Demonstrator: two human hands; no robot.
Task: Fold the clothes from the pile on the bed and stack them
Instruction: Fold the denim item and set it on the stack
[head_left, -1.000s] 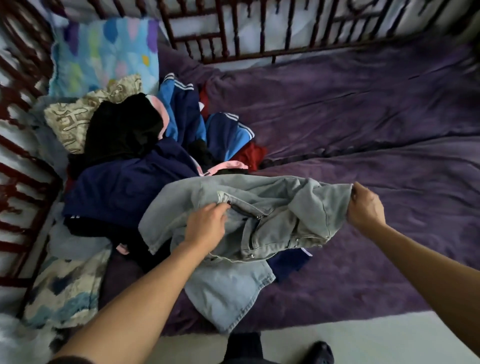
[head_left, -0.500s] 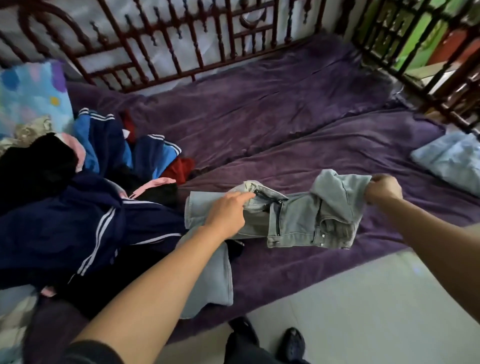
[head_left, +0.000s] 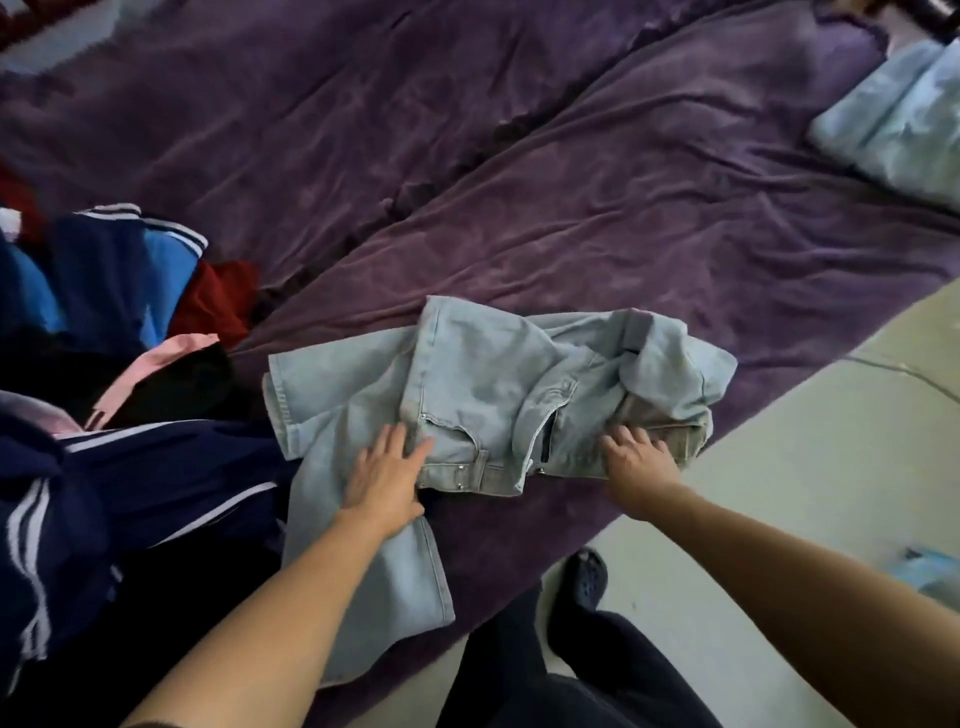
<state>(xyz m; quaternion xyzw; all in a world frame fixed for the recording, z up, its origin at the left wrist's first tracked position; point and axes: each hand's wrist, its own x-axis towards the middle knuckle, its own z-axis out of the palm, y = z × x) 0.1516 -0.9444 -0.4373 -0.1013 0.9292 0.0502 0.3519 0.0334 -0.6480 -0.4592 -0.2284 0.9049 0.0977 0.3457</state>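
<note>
A purple-covered bed (head_left: 571, 182) fills the view, seen from above by a person standing at its near edge. On its left side the pile (head_left: 104, 467) of unsorted clothes lies heaped: navy sportswear with white stripes, plus bright blue, red, pink and black pieces, none of them folded. Just right of the pile, close to the bed's near edge, a pair of light-blue jeans (head_left: 493, 384) lies spread but rumpled, waistband toward the person and one leg trailing down toward the edge. At the bed's far right sits a pale blue bundle (head_left: 893, 119); whether it is folded laundry or a pillow cannot be told. The left hand (head_left: 387, 475) rests on the denim at one end of the waistband, its grip spread flat and pinching nothing. The right hand (head_left: 636, 470) presses the other end, grip likewise spread. By this evidence the job looks barely begun: the jeans are laid out but unfolded, no certain stack exists, and the whole pile awaits.
</note>
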